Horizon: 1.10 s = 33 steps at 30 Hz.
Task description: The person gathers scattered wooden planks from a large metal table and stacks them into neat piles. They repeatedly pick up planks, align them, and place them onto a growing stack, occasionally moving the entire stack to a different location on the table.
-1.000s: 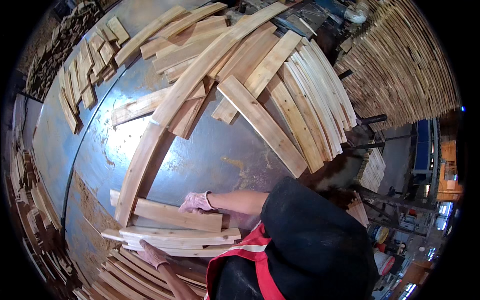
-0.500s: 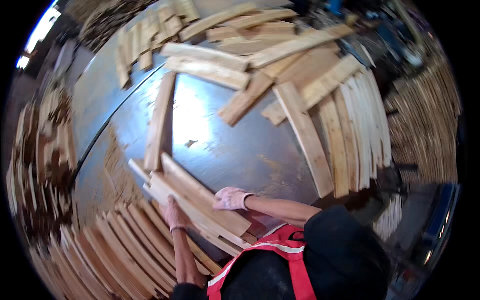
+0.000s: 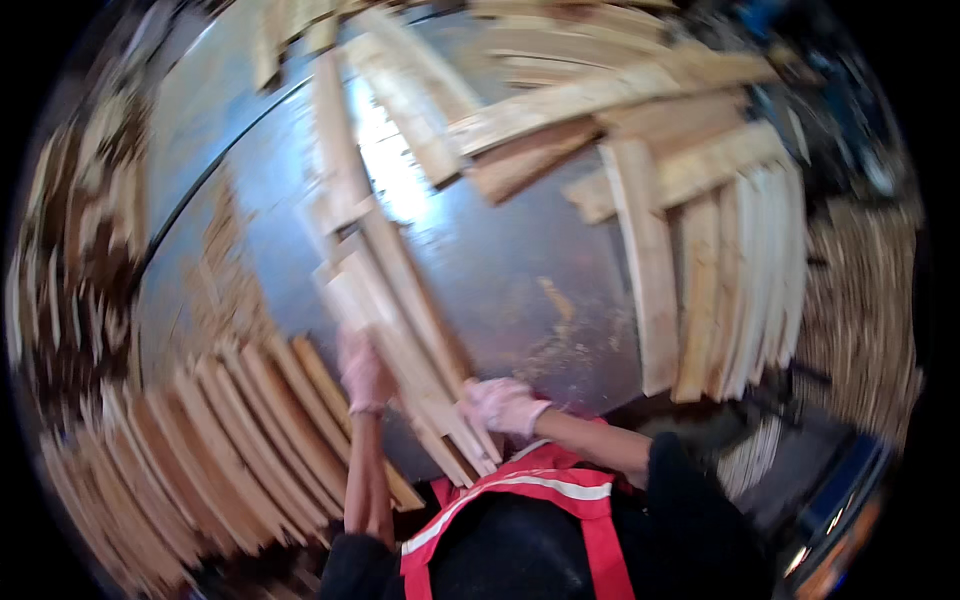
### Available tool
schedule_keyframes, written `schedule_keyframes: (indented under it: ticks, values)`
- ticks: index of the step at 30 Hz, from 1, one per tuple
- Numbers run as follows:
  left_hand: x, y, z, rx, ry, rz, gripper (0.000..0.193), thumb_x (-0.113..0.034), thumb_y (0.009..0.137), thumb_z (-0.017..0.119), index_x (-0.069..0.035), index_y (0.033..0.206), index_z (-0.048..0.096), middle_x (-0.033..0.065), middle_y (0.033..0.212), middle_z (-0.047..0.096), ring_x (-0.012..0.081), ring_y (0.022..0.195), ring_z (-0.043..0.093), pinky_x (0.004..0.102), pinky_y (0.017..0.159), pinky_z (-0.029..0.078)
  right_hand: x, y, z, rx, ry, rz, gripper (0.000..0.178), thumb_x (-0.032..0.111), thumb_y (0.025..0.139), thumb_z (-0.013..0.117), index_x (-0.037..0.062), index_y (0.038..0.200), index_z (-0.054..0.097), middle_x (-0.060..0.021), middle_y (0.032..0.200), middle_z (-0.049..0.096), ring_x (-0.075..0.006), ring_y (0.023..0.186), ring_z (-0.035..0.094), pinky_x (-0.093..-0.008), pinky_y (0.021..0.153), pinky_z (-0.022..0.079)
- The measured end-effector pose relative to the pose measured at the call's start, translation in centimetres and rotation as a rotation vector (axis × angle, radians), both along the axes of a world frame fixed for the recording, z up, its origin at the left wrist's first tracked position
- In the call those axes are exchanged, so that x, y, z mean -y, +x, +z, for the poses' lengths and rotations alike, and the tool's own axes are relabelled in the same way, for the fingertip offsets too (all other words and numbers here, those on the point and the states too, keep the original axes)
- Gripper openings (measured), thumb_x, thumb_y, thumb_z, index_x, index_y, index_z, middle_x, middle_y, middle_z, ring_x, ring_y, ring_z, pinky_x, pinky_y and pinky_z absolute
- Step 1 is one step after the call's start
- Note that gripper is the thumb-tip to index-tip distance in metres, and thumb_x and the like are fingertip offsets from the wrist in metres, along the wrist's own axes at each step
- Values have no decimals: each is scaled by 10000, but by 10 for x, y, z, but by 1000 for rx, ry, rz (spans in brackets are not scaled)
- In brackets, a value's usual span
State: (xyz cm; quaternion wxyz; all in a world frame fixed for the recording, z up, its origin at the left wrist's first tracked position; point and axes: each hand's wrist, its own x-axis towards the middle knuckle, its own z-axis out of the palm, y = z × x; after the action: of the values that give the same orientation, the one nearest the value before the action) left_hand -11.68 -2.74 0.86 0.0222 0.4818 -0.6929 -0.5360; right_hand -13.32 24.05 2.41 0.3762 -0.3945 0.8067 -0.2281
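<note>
Several pale wooden boards [image 3: 385, 325] lie side by side in a loose bundle in front of me, their near ends close to my apron. My left hand [image 3: 365, 375], in a pinkish glove and smeared by motion, is closed on the bundle's left edge. At the near right end, my gloved right hand [image 3: 507, 405] grips the edge of a longer board [image 3: 415, 285] of the same bundle. The fingertips of both hands are partly hidden. Another board [image 3: 340, 140] reaches away from the bundle's far end.
A metal tabletop [image 3: 530, 270] with sawdust [image 3: 215, 250] carries the boards. A row of boards [image 3: 245, 440] stands at the near left. More boards [image 3: 645, 260] lie crossed and stacked at the right and far side. A stack of thin strips [image 3: 865, 310] is beyond the table's right edge.
The bundled boards have swung to point more directly away from me, with both hands still on them. My right hand has slid nearer their close end. The whole view has shifted.
</note>
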Motion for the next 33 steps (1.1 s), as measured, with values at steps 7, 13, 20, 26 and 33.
schedule_keyframes:
  ticks: [7,13,20,26,33]
  values:
    - [-36,-19,-4,-58,-207,-204,462,-273,1026,601,-40,1425,580,160,1391,626,297,1275,581,408,1137,427,-155,-103,4,-721,196,-859,772,389,831,759,43,1459,475,-247,1471,477,-414,1350,471,-477,1140,388]
    - [51,30,21,716,-954,-720,928,-517,900,703,-120,1628,287,227,1683,212,379,1569,153,478,1283,113,-239,-110,-19,-516,701,-909,1055,442,808,757,25,1606,208,-238,1650,239,-417,1445,363,-486,1202,303]
    - [134,89,5,694,-1207,-735,771,-162,828,633,-184,1567,413,131,1670,305,370,1544,251,476,1257,220,-164,-72,-10,-320,193,-1112,1155,401,725,844,119,1625,177,-276,1592,325,-450,1415,417,-495,1165,375]
    - [144,124,23,890,-1131,-669,727,-233,842,685,-146,1530,465,168,1659,312,371,1535,274,474,1253,240,-69,-53,-60,46,-48,-991,1247,455,737,874,83,1646,107,-307,1562,399,-366,1447,438,-427,1120,456]
    - [53,58,-14,26,-159,208,917,-428,896,782,-35,1582,319,235,1467,539,356,1330,537,434,1106,409,-10,-43,-66,698,-437,-773,1145,432,879,753,-22,1621,8,-323,1564,365,-381,1374,479,-397,1003,549]
